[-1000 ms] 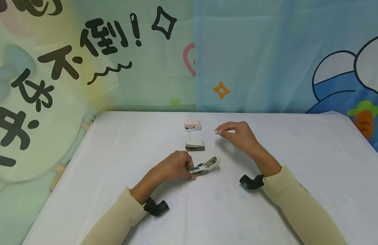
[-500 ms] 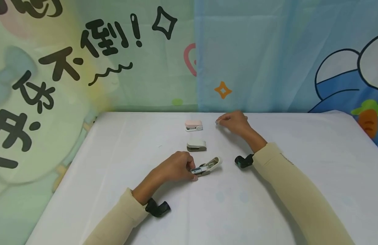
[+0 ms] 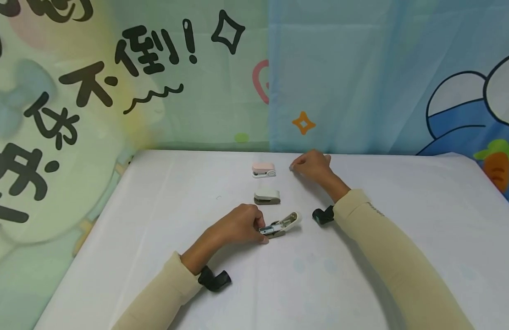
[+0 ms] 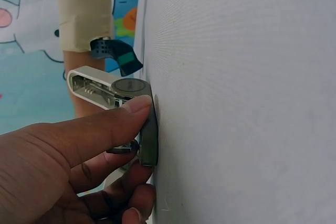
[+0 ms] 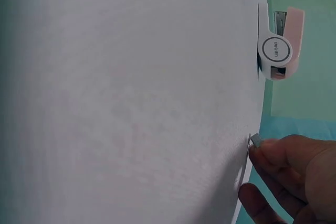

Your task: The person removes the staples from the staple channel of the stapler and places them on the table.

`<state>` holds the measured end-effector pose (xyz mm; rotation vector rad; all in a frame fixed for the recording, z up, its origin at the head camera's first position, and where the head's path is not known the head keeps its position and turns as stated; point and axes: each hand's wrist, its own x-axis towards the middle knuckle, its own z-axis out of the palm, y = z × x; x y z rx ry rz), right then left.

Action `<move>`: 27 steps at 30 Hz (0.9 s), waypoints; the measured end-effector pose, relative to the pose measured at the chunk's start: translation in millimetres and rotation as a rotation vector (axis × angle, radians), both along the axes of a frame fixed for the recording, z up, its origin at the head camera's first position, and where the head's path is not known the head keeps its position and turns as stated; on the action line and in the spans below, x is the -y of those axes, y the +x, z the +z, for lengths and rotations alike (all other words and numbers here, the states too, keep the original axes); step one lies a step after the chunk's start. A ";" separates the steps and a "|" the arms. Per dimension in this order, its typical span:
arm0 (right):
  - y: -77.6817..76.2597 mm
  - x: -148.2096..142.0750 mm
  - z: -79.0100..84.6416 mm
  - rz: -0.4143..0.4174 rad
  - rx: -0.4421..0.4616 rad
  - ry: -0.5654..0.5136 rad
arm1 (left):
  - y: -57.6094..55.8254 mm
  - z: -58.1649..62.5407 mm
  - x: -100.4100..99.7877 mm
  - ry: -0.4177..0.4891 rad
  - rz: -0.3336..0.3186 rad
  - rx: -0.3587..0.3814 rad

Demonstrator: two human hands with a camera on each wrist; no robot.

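My left hand (image 3: 238, 224) grips the base of a white and grey stapler (image 3: 290, 220) on the white table. The stapler's top arm is swung wide back to the right, baring its metal staple channel (image 3: 271, 228). In the left wrist view, the thumb lies along the stapler's side near the round hinge (image 4: 130, 85). At the table's far side, my right hand (image 3: 316, 167) pinches a short strip of staples (image 5: 255, 140) between thumb and fingertip. The strip is close over the tabletop, right of a pink stapler (image 3: 263, 169).
A second white and grey stapler (image 3: 267, 197) stands closed between the opened one and the pink one, the three in a rough column. Behind the table's (image 3: 176, 178) far edge hangs a printed cloth backdrop (image 3: 345, 82). Each wrist wears a black camera mount (image 3: 214, 279).
My right hand has moved farther back and down to the tabletop, still pinching the strip of staples. My left hand keeps holding the opened stapler in place. The head view has shifted slightly.
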<state>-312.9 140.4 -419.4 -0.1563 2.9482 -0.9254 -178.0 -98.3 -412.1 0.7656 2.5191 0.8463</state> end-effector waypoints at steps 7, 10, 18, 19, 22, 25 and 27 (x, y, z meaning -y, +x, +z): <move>1.8 -6.7 6.4 0.059 -0.062 0.114 | -0.9 0.8 -0.9 -0.011 0.009 -0.012; 1.6 -11.7 8.7 0.072 -0.050 0.142 | -1.6 -0.6 0.0 -0.016 0.014 -0.013; 5.7 -38.5 10.3 0.124 -0.018 0.096 | -1.6 -2.7 -0.2 -0.009 0.015 0.002; 6.6 -42.7 9.8 0.133 -0.011 0.082 | -1.4 -2.2 -0.5 -0.012 0.015 0.004; 9.1 -54.3 8.0 0.141 0.005 0.057 | -1.1 -1.5 -0.8 -0.018 0.018 0.010; 11.7 -62.7 6.7 0.149 0.005 0.047 | -0.8 -1.9 -0.7 -0.018 0.023 0.012; 13.7 -66.2 6.4 0.164 -0.008 0.050 | -0.7 -2.8 -0.8 -0.012 0.023 0.015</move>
